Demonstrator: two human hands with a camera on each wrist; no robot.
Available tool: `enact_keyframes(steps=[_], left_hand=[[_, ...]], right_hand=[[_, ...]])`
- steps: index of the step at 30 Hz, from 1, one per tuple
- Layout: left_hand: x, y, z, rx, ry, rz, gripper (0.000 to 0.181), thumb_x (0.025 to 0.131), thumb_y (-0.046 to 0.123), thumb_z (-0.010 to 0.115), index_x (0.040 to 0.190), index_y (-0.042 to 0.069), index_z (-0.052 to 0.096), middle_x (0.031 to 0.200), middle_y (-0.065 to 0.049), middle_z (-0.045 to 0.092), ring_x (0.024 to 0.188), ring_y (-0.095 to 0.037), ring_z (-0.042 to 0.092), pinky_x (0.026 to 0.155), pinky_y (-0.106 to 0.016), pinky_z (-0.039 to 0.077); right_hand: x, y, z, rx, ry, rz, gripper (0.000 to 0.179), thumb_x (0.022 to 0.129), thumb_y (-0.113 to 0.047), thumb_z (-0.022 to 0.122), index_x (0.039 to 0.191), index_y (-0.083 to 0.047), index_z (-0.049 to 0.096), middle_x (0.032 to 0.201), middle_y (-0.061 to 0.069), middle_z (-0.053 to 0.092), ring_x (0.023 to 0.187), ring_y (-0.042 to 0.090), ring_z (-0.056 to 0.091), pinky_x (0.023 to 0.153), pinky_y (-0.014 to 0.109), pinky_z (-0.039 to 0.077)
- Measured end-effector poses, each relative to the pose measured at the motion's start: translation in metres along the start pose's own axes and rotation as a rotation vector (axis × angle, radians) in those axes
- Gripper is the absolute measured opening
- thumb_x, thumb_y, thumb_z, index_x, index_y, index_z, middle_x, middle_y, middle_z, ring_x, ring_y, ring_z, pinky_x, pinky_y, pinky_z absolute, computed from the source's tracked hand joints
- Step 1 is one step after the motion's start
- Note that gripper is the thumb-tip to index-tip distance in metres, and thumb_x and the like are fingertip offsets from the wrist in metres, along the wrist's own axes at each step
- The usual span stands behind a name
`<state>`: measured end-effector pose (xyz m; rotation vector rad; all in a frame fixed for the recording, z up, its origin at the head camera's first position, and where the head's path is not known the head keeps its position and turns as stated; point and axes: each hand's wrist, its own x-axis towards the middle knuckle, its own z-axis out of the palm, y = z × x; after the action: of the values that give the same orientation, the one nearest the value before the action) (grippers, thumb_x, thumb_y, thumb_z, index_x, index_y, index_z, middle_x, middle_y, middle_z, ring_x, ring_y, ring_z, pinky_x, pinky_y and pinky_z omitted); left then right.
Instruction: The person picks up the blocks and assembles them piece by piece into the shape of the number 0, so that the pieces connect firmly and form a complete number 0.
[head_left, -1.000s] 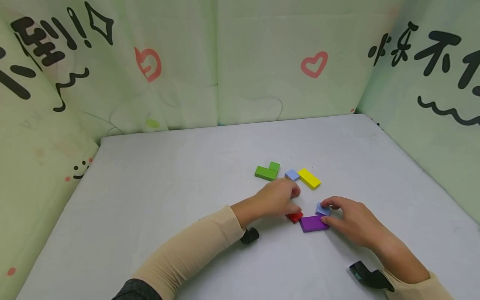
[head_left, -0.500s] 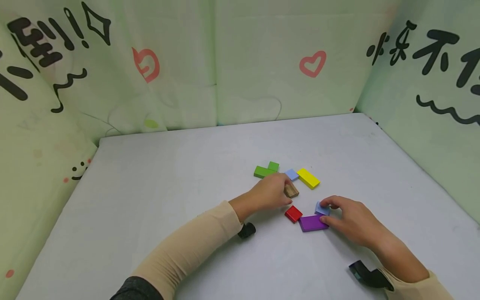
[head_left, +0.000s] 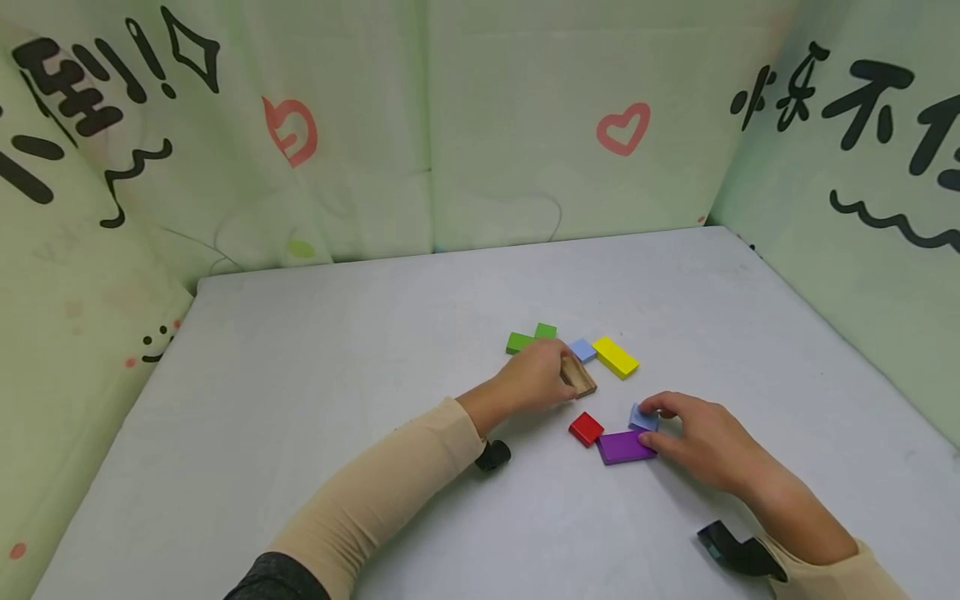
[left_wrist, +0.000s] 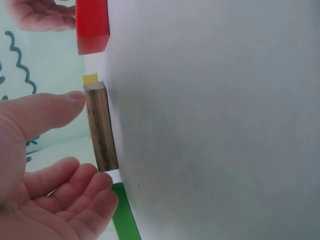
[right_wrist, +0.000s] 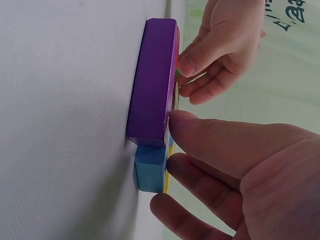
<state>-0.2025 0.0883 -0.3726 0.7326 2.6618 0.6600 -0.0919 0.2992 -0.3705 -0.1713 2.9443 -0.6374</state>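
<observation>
My left hand (head_left: 534, 375) pinches a brown wooden block (head_left: 578, 377) by its two ends. In the left wrist view, the thumb is at one end of the wooden block (left_wrist: 102, 127) and the fingertips are at the other. My right hand (head_left: 705, 440) curls its thumb and fingers about a light blue block (head_left: 642, 417), the thumb tip by the end of the purple block (head_left: 626, 447). In the right wrist view, the light blue block (right_wrist: 151, 169) touches the purple block (right_wrist: 152, 82). A red block (head_left: 586, 428) lies just left of the purple one.
Behind my left hand, green blocks (head_left: 517, 342) lie partly hidden. Beside them are another light blue block (head_left: 582, 350) and a yellow block (head_left: 616, 357), touching at a corner. Printed cloth walls (head_left: 510, 150) stand around the white table (head_left: 337, 358).
My left hand has moved from the red block, away from me and slightly left, to the wooden block, which now shows more. The red block is uncovered. My right hand stays put.
</observation>
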Motion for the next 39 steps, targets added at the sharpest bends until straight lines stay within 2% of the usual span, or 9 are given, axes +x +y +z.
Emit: enact_keyframes(steps=[4,13,26,39], left_hand=[[0.002,-0.001,-0.001,0.007,-0.005,-0.010,0.055,0.090,0.026,0.077,0.137,0.005,0.058,0.129,-0.005,0.060,0.104,-0.013,0.052,0.092,-0.020,0.046],[0.006,-0.001,0.000,0.052,-0.017,-0.019,0.059,0.090,0.030,0.077,0.139,0.005,0.056,0.130,-0.005,0.058,0.105,-0.013,0.051,0.093,-0.020,0.045],[0.010,0.003,0.001,0.116,-0.032,-0.004,0.057,0.089,0.035,0.077,0.133,0.004,0.058,0.114,-0.004,0.060,0.094,-0.013,0.051,0.079,-0.019,0.046],[0.012,0.007,0.002,0.095,-0.031,-0.046,0.052,0.089,0.030,0.076,0.131,0.004,0.058,0.112,-0.003,0.059,0.092,-0.013,0.051,0.076,-0.018,0.047]], right_hand=[[0.000,0.000,0.000,0.000,0.001,-0.001,0.040,0.088,-0.023,0.077,0.120,-0.003,0.065,0.114,0.017,0.066,0.107,0.042,0.059,0.087,0.061,0.047],[-0.001,0.001,0.001,0.008,0.002,-0.002,0.040,0.088,-0.023,0.077,0.121,-0.003,0.065,0.115,0.017,0.065,0.107,0.042,0.059,0.087,0.062,0.047],[-0.001,0.000,0.001,0.004,0.016,-0.002,0.039,0.087,-0.023,0.077,0.120,-0.004,0.066,0.114,0.016,0.066,0.106,0.041,0.059,0.087,0.061,0.047],[-0.001,0.001,0.001,0.003,0.023,-0.007,0.039,0.087,-0.023,0.077,0.120,-0.003,0.066,0.113,0.017,0.066,0.106,0.041,0.059,0.087,0.061,0.047]])
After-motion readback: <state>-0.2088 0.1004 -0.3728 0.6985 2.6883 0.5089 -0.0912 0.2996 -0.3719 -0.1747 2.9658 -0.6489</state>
